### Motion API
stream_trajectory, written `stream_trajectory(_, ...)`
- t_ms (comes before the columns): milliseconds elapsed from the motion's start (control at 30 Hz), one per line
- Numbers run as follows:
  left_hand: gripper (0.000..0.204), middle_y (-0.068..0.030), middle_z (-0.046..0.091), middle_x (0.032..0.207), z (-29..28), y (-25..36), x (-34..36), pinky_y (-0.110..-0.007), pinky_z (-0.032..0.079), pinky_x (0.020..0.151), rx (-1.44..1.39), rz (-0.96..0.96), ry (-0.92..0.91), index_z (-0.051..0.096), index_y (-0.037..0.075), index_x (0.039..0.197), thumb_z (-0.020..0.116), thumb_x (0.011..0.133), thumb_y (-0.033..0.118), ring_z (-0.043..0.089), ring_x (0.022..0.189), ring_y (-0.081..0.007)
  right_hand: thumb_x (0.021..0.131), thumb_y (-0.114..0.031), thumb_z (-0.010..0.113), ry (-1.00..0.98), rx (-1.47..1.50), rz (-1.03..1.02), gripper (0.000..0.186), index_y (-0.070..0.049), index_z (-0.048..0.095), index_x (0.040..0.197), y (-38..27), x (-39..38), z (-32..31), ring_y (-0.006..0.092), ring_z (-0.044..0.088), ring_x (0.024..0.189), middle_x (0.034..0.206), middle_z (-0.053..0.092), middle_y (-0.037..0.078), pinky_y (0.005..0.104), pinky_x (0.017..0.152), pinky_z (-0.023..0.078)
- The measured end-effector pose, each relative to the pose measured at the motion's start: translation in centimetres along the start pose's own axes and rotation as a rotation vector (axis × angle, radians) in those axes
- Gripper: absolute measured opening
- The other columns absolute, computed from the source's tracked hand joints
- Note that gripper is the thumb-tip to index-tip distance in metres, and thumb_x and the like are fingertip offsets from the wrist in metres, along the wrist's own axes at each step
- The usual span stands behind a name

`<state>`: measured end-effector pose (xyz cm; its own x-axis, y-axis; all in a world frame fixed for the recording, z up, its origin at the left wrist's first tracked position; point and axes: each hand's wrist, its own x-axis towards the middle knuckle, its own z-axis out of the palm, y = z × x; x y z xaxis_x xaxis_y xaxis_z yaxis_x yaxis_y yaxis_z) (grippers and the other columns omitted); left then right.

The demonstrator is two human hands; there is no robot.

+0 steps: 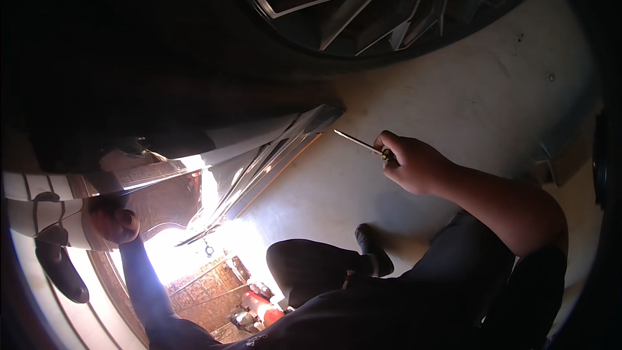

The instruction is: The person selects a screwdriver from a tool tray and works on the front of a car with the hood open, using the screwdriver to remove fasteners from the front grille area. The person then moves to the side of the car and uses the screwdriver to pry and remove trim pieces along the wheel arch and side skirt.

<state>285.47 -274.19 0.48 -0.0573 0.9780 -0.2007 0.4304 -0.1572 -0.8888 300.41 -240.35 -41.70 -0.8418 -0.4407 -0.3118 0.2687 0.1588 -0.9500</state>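
Observation:
My right hand (414, 163) is closed round the handle of a screwdriver (358, 141). Its thin shaft points left, with the tip a little short of the glossy lower body edge (322, 118) of a dark car. On the left, my left hand (116, 221) rests against the car's shiny side panel (165, 198), which mirrors the surroundings. Shadow and glare hide most of that hand's fingers. Above the screwdriver stands the car's wheel (369, 10), with dark spokes edged in silver.
My bent leg (311, 262) and dark shoe (374, 249) are on the grey floor (453, 97) below the car. Bright light falls at the lower left, near a red cylindrical object (262, 308) and a brown patterned surface (201, 295). A dark object (601, 159) stands at the right rim.

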Motion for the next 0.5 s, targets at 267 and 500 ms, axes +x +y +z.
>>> stream_trajectory(267, 0.027, -0.0182, 0.066, 0.08, 0.0, -0.5, 0.6, -0.034, 0.053, 0.057, 0.054, 0.078, -0.069, 0.061, -0.005, 0.083, 0.048, 0.099, 0.013, 0.064, 0.063, -0.0287, 0.098, -0.019, 0.063, 0.188, 0.004, -0.313, 0.029, -0.008, 0.057, 0.124, -1.4, 2.8, -0.9, 0.0225, 0.067, 0.078, 0.087, 0.066, 0.009, 0.0372, 0.072, 0.053)
stream_trajectory(500, 0.016, -0.0175, 0.069, 0.079, 0.1, -0.4, -0.5, -0.036, 0.058, 0.057, 0.016, 0.045, -0.113, 0.064, -0.006, 0.088, 0.057, 0.096, 0.006, 0.067, 0.062, -0.0297, 0.095, -0.022, 0.068, 0.171, -0.007, -0.14, 0.026, -0.006, 0.058, 0.113, -0.4, 5.0, -1.8, 0.0218, 0.068, 0.078, 0.085, 0.068, 0.008, 0.0363, 0.072, 0.054)
